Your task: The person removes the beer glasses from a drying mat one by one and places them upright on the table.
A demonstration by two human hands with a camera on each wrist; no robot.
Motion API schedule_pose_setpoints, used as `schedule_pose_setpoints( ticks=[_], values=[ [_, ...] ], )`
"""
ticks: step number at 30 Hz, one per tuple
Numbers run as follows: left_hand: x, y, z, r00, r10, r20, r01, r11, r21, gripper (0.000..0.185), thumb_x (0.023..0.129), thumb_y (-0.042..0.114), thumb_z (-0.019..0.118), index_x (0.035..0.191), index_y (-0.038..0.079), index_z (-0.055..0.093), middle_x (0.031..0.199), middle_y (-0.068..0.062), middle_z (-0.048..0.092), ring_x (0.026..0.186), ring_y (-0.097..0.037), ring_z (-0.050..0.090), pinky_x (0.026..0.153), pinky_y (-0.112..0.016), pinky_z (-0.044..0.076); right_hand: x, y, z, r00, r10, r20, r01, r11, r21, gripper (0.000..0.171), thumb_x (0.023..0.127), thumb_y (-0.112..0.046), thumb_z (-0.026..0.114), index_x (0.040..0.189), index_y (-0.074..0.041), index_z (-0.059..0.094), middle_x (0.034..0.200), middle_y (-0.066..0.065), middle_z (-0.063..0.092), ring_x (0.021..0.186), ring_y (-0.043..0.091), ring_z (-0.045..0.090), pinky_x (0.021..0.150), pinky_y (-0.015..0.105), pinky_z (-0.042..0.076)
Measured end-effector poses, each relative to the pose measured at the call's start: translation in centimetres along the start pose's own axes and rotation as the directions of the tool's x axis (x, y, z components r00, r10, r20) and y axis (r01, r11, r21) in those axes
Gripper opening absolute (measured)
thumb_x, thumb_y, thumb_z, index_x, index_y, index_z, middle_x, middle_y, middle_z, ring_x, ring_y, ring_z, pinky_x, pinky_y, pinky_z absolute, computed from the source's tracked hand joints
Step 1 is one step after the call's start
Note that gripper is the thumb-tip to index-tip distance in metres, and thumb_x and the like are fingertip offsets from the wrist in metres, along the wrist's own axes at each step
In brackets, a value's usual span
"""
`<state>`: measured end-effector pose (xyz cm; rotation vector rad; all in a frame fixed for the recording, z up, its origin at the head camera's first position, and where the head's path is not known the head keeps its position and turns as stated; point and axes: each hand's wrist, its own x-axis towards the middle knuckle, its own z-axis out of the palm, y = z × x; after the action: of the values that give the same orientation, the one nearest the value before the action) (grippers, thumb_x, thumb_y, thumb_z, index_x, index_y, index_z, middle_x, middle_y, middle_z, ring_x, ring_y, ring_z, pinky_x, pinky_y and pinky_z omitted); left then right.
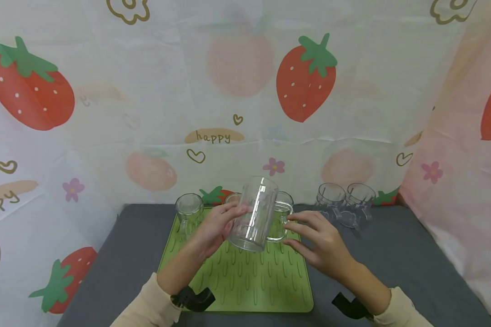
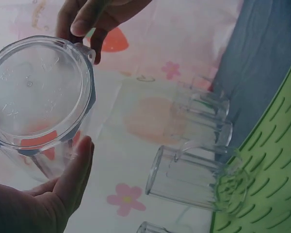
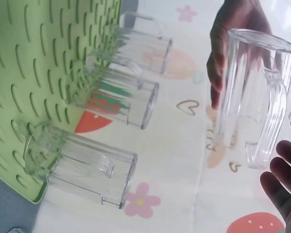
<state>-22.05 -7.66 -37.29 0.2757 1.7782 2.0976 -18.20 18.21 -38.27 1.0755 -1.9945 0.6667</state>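
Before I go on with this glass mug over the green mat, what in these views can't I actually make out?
- Head view: the middle mug on the mat at the back is largely hidden behind the held glass mug and the left hand.
- Head view: whether the right hand touches the mug's handle is unclear; clear glass overlaps there.
- Left wrist view: the lowest mug is cut off by the bottom edge.
- Right wrist view: the right hand's fingers are cut off by the frame edge.

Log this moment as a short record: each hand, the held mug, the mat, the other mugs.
left hand: grips the clear mug's body
clear mug: lifted, inverted, tilted, above the mat
right hand: open, fingers by the mug's handle
green drying mat: on grey tabletop
mugs on mat: three, along far edge
mugs off mat: two, right of it
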Motion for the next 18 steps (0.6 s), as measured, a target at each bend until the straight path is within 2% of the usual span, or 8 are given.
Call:
schedule_pose_setpoints(
  ticks=[4,9,13,16,18],
  values=[
    [-0.6,-0.2,0.1,0.997,0.071,-0.005,-0.071,0.997,-0.016,0.056,0.096,0.018,0.056,0.146,0.000,0.039,0.144,-0.024,0.046,0.103,-0.017,0.066,0.086,-0.033,0.057,0.1,0.2,-0.1,0.999,0.032,-0.023,-0.032,0.999,0.026,0.039,0.097,-0.040,0.056,0.101,-0.005,0.073,0.103,0.011,0.067,0.094,0.023,0.061,0.081,0.025,0.049],
    [-1.3,-0.5,0.3,0.988,0.151,-0.014,-0.152,0.988,-0.018,0.061,0.094,0.013,0.059,0.149,0.005,0.034,0.147,-0.023,0.042,0.105,-0.015,0.068,0.090,-0.033,0.057,0.4,0.3,-0.3,0.993,0.102,-0.057,-0.098,0.993,0.060,0.040,0.096,-0.040,0.057,0.099,-0.004,0.073,0.103,0.012,0.067,0.094,0.024,0.061,0.080,0.019,0.047],
    [-1.7,-0.9,0.4,0.978,0.204,-0.034,-0.204,0.979,-0.003,0.065,0.091,0.010,0.062,0.150,0.006,0.034,0.148,-0.022,0.042,0.110,-0.017,0.067,0.090,-0.032,0.057,0.6,0.3,-0.5,0.977,0.195,-0.090,-0.188,0.978,0.086,0.018,0.086,-0.018,0.076,0.097,-0.004,0.073,0.101,0.011,0.068,0.091,0.023,0.064,0.081,0.016,0.049],
    [-2.1,-1.3,0.5,0.971,0.238,-0.040,-0.237,0.971,0.009,0.069,0.088,0.010,0.066,0.150,0.009,0.035,0.148,-0.019,0.043,0.113,-0.017,0.066,0.089,-0.030,0.056,0.7,0.2,-0.5,0.958,0.268,-0.098,-0.258,0.960,0.105,0.027,0.072,0.004,0.080,0.096,-0.005,0.074,0.099,0.009,0.069,0.084,0.019,0.065,0.077,0.014,0.051],
    [-2.2,-1.6,0.5,0.965,0.257,-0.043,-0.257,0.966,0.021,0.072,0.087,0.011,0.068,0.150,0.011,0.035,0.147,-0.019,0.044,0.113,-0.014,0.065,0.089,-0.029,0.056,0.6,0.1,-0.5,0.943,0.320,-0.092,-0.307,0.942,0.134,0.030,0.071,0.007,0.080,0.097,-0.005,0.074,0.098,0.008,0.069,0.081,0.015,0.065,0.074,0.014,0.052]
  ],
)
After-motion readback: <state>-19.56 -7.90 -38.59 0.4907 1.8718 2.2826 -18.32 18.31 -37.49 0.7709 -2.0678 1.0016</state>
